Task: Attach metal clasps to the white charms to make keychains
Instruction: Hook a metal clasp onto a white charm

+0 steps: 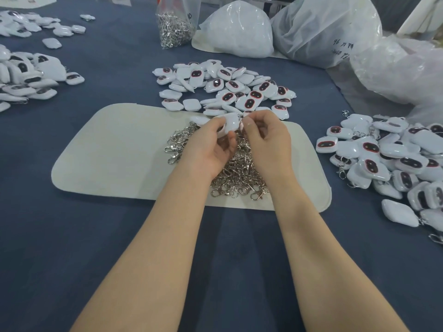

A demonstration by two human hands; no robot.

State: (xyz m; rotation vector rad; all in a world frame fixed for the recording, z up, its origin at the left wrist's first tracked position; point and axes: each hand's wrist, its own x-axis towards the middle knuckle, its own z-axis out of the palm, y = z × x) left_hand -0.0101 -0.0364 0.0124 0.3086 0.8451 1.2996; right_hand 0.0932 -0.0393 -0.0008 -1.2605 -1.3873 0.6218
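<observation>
Blue cloth covers the table (pixel 107 236). Head view: a cream felt mat (pixel 115 152) lies in the middle with a heap of loose clasps (pixel 237 173) on it. Both hands work over that heap, and the forearms hide part of it and a stretch of the mat's near edge.

The left hand (pixel 206 144) grips a white charm (pixel 230 122), fingers curled round it, just above the heap near the mat's far edge. The right hand (pixel 266 137) pinches a clasp (pixel 245 113) between thumb and forefinger, right at the charm's upper corner. Fingertips cover most of it, so I can't tell if it's hooked on.

- Beyond the mat: a charm pile (pixel 227 87), reaching its far edge.
- Right: a keychain pile (pixel 388 159), charms with clasps on.
- Left: another charm heap (pixel 28 75).
- Far side: a clear bag of clasps (pixel 176 25), upright, beside big plastic bags (pixel 323 29).
</observation>
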